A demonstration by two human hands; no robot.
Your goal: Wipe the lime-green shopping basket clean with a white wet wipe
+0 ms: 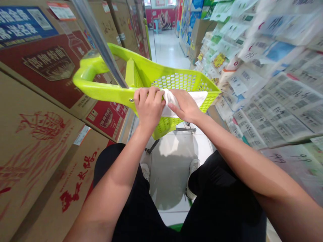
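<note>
A lime-green plastic shopping basket cart [174,79] with a perforated wall stands before my knees. My left hand [149,107] curls over its near rim, close to where a metal pole [101,43] meets the basket. My right hand [185,105], just to the right, presses a white cloth [170,97] against the same rim. Part of the cloth is bunched between the two hands, and part lies flat along the side wall. The fingertips of my right hand are partly hidden behind the rim and cloth.
Stacked cardboard cartons [50,148] rise close on the left. Packaged goods with handwritten price labels [267,77] crowd the right. Wheeled metal legs [185,129] stand under the basket on the tiled floor [166,161]. A blue stool [157,26] stands far down the aisle.
</note>
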